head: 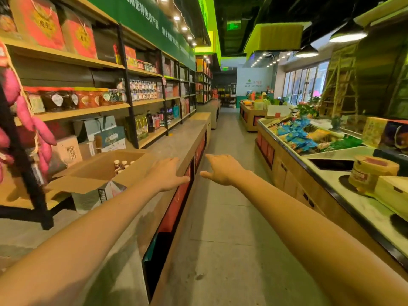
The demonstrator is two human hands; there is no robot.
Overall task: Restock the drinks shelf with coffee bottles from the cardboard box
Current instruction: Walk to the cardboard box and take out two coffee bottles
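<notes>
Left hand (166, 175), open and empty, is at the counter's (176, 138) front edge beside the cardboard box (88, 173); right hand (220, 171), likewise, is over the aisle. Coffee bottles (121, 165) crowd the box's far side; a hasty grab may topple neighbours.

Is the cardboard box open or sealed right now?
Open. The cardboard box has its flaps spread outward, and coffee bottles show inside.
</notes>
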